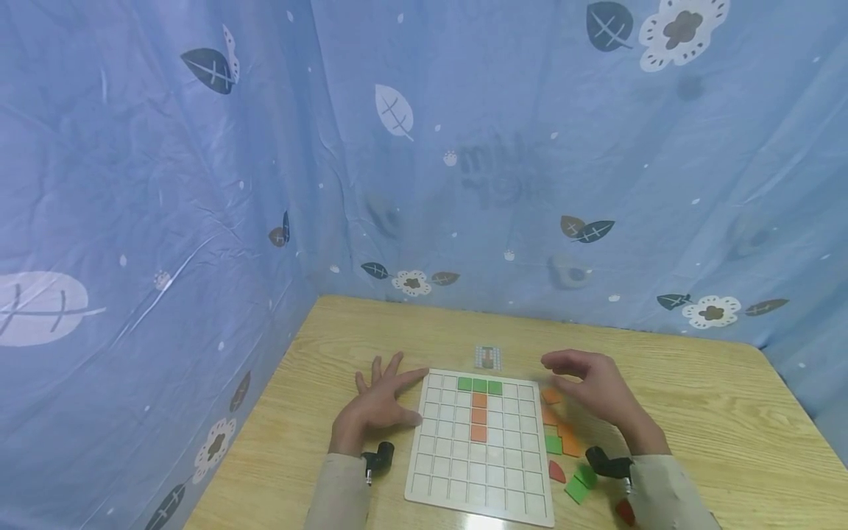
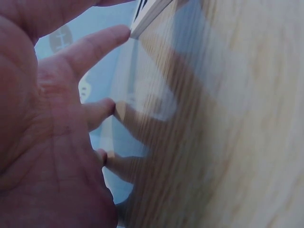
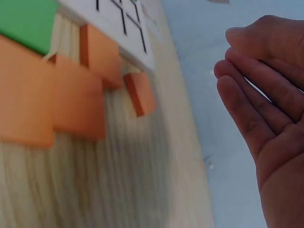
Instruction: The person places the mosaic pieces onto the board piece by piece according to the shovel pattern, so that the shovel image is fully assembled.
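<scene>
A white gridded board [image 1: 440,467] lies on the table. Three green squares [image 1: 480,385] form a row near its far edge, and three orange squares [image 1: 479,417] run down from the middle one. My left hand [image 1: 379,407] has its fingers spread, with index fingertip and thumb at the board's left edge; the left wrist view shows a fingertip at the board's corner. Over the table beyond the board's far right corner hovers my right hand [image 1: 599,384], fingers loosely bent and nothing visible in them. Below it sit loose orange blocks [image 3: 78,97].
Right of the board lie a green square [image 1: 553,444], a red wedge [image 1: 556,472] and more green pieces [image 1: 576,490]. Another red piece [image 1: 625,511] is close by the right sleeve. A small patterned card [image 1: 488,358] lies behind the board. Blue curtains [image 1: 464,184] hang around the table.
</scene>
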Action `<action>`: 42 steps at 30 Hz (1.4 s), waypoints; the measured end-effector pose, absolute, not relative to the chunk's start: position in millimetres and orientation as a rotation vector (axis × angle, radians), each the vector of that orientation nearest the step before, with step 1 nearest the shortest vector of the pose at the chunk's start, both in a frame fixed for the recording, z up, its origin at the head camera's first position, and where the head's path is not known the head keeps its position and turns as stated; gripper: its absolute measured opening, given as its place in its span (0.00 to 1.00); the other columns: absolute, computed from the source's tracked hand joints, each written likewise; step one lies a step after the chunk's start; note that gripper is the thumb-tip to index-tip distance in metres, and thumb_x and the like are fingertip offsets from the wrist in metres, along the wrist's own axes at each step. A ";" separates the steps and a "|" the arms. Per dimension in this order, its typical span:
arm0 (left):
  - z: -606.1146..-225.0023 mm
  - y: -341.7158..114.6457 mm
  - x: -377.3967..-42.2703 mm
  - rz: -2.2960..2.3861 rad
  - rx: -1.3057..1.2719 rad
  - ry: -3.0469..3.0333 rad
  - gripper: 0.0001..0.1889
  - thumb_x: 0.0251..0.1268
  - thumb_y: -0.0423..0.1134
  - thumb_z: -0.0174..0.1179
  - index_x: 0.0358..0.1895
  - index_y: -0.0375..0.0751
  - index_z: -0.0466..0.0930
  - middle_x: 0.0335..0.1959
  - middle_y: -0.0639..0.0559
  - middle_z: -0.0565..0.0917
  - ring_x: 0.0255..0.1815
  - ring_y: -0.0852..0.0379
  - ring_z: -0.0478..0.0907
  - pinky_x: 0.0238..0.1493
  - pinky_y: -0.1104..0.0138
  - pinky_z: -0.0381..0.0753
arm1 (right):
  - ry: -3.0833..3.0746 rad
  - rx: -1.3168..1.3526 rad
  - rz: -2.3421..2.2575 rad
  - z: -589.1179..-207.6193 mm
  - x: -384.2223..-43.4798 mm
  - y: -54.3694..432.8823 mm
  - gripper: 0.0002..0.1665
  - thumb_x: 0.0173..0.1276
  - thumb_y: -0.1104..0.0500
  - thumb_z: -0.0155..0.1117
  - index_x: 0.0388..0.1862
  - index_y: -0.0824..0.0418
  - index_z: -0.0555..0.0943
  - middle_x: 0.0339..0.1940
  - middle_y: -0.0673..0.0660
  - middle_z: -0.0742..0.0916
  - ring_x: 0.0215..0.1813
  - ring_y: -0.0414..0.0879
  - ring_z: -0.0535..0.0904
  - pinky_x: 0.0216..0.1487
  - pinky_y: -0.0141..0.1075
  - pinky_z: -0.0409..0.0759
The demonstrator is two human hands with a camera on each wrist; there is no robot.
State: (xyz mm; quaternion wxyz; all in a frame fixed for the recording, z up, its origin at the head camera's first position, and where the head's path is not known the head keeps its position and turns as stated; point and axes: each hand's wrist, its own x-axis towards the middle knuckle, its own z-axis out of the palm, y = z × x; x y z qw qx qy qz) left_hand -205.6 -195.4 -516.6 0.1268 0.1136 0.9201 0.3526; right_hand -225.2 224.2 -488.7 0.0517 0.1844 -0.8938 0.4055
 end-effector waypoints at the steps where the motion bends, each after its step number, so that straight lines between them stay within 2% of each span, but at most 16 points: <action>1: -516.4 -195.5 -205.6 1.028 0.331 2.678 0.47 0.55 0.41 0.82 0.81 0.63 0.74 0.93 0.38 0.43 0.90 0.23 0.22 0.77 0.21 0.14 | -2.726 0.556 1.236 -489.6 -225.2 225.7 0.19 0.69 0.66 0.78 0.59 0.62 0.91 0.57 0.57 0.94 0.57 0.57 0.93 0.62 0.50 0.90; 11: -518.9 -195.9 -207.3 1.030 0.338 2.675 0.47 0.55 0.41 0.82 0.82 0.64 0.74 0.93 0.39 0.43 0.90 0.24 0.21 0.77 0.22 0.14 | -2.835 0.480 1.300 -501.0 -223.9 235.1 0.21 0.70 0.62 0.79 0.62 0.60 0.90 0.59 0.56 0.93 0.63 0.57 0.90 0.60 0.32 0.87; 19: -520.3 -195.8 -208.3 1.041 0.341 2.668 0.47 0.55 0.41 0.82 0.82 0.64 0.74 0.94 0.40 0.43 0.90 0.25 0.21 0.77 0.22 0.14 | -2.927 0.424 1.346 -509.9 -223.7 239.5 0.25 0.68 0.54 0.82 0.63 0.57 0.89 0.60 0.55 0.93 0.61 0.52 0.90 0.59 0.30 0.86; 25: -520.1 -194.9 -207.5 1.036 0.333 2.671 0.47 0.55 0.40 0.81 0.82 0.64 0.74 0.94 0.40 0.44 0.90 0.25 0.21 0.77 0.21 0.15 | -2.923 0.461 1.308 -515.5 -223.3 243.4 0.23 0.68 0.60 0.81 0.62 0.57 0.90 0.58 0.55 0.94 0.60 0.52 0.91 0.58 0.31 0.87; 30: -519.6 -194.6 -207.0 1.045 0.319 2.666 0.47 0.54 0.41 0.82 0.81 0.64 0.74 0.94 0.40 0.43 0.90 0.25 0.21 0.78 0.22 0.14 | -2.921 0.449 1.266 -519.4 -220.9 244.5 0.22 0.67 0.61 0.81 0.60 0.55 0.91 0.57 0.53 0.94 0.60 0.52 0.91 0.60 0.33 0.88; 42: -519.3 -195.6 -207.6 1.037 0.322 2.675 0.47 0.53 0.40 0.82 0.81 0.63 0.75 0.93 0.40 0.44 0.90 0.25 0.22 0.77 0.21 0.14 | -2.804 0.522 1.205 -530.8 -218.8 242.3 0.19 0.66 0.67 0.80 0.54 0.55 0.92 0.52 0.52 0.95 0.53 0.37 0.91 0.56 0.34 0.90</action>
